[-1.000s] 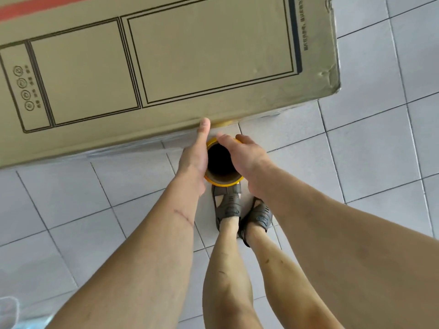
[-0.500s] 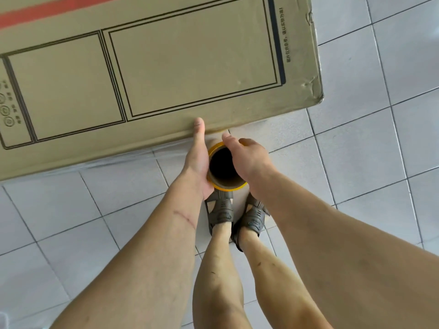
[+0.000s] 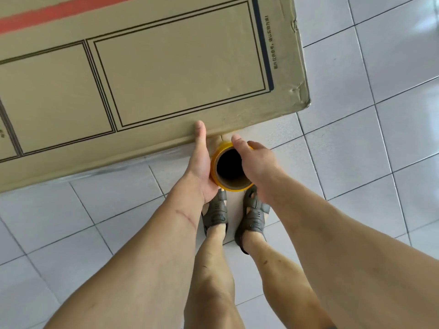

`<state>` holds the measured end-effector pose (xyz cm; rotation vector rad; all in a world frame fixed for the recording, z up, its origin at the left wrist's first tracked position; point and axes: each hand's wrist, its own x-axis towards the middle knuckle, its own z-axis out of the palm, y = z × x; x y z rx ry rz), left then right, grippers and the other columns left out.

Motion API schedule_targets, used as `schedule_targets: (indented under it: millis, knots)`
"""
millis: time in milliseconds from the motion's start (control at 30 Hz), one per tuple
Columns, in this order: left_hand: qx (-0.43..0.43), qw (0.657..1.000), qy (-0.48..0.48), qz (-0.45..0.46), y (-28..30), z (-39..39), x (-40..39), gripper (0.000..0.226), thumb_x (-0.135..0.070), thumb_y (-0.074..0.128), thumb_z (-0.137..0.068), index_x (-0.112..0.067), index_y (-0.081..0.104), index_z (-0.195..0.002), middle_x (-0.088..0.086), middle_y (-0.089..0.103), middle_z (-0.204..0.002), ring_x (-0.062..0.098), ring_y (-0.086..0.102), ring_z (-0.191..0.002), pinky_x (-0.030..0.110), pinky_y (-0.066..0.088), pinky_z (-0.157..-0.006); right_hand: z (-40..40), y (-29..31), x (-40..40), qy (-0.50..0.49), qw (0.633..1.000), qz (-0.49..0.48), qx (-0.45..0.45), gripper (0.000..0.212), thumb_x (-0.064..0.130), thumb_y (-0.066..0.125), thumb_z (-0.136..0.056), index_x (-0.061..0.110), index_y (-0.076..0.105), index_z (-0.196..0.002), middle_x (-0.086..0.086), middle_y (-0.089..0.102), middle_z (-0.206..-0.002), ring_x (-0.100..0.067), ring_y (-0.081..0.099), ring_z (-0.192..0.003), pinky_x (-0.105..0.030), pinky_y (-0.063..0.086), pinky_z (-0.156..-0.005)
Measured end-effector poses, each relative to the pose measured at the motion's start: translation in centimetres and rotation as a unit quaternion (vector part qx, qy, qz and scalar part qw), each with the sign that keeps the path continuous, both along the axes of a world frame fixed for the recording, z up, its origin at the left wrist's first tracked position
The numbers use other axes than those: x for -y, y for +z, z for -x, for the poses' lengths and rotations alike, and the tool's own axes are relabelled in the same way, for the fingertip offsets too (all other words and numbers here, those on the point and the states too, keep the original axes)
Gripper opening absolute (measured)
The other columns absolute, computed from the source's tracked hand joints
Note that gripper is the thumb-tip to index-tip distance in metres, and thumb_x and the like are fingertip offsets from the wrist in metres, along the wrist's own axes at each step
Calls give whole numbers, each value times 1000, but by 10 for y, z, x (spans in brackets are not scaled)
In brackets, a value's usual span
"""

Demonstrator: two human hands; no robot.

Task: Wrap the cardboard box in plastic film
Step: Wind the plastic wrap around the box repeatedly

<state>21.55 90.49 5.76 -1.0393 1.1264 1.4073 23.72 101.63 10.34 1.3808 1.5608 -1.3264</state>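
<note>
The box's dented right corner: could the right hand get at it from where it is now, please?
Probably yes. The right hand grips the film roll just below the box, and only bare floor tiles lie between it and the dented corner; it would have to release or carry the roll.

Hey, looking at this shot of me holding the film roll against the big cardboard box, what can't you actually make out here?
Head view only:
- Cardboard box: top and left parts cut off by the picture's edges; full size unknown.
- Box's near side, and any film on it: below the top edge, unseen.
- Film roll: its length hidden; only the open end shows.
- Left hand and right hand: fingers behind the roll hidden.
- Small print on the box: too small to read.
</note>
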Motion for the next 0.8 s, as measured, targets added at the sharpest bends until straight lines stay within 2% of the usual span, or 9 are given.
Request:
schedule_targets:
  millis: [100,200,267,333,433,500,667,733,800]
  knots:
    - [5,1000,-30,-2,9,-1,-11,108,-103,33,-82,-16,76,-130,14,81,-126,30,78,-116,49,58,-109,4,-3,-9,73,996,-41,-27,76,63,58,-89,23,39,-151,-4,50,-144,-25,51,-127,-33,42,-100]
    - [-35,992,-61,104,8,5,-25,75,-92,55,-87,-23,73,-108,3,81,-113,21,77,-102,37,60,-90,3,-2,-18,18,1000,-11,-10,82,69,58,-84,23,40,-150,-1,50,-144,-24,50,-128,-33,40,-99]
    - [-28,995,-32,95,4,9,-32,78,-91,63,-83,-20,76,-112,8,83,-113,29,79,-106,45,62,-101,-1,-1,-22,-32,999,26,1,91,78,59,-72,24,46,-144,1,55,-139,-21,53,-124,-37,42,-104]
    - [-8,999,-3,52,7,9,-37,92,-94,54,-86,-14,77,-125,15,84,-114,34,80,-109,50,62,-104,-3,-6,-26,-61,998,29,-8,94,80,62,-64,24,52,-138,0,61,-131,-21,58,-117,-40,46,-102]
    - [14,1000,15,3,8,-2,-40,109,-100,34,-86,-10,75,-131,19,82,-123,34,77,-117,51,57,-109,0,-5,-36,13,1000,-6,-23,75,66,66,-80,20,51,-138,-2,60,-127,-25,58,-116,-35,47,-96]
    - [13,1000,4,5,13,-8,-45,109,-103,30,-83,-16,74,-133,14,81,-128,32,74,-122,52,53,-111,2,-3,-45,54,998,-18,-27,78,59,68,-83,21,42,-147,-3,55,-131,-25,55,-120,-34,45,-95]
    - [-67,988,-22,138,9,-5,-68,65,-84,61,-92,-24,75,-113,4,82,-121,23,77,-110,40,58,-100,-4,-2,-60,-2,1000,27,-6,80,75,56,-80,23,49,-141,1,56,-134,-22,53,-120,-38,43,-100]
    - [-55,992,-9,112,7,0,-72,74,-86,58,-92,-21,78,-122,9,84,-119,28,80,-109,47,61,-107,-6,-4,-65,-39,998,38,-3,84,79,54,-76,24,51,-139,1,58,-134,-22,55,-119,-42,45,-103]
    - [-18,998,-12,55,10,-2,-76,100,-98,39,-88,-16,76,-131,14,83,-123,32,79,-112,51,59,-108,-6,-4,-73,-18,999,23,-16,73,70,57,-83,20,53,-136,1,59,-125,-20,56,-110,-36,46,-95]
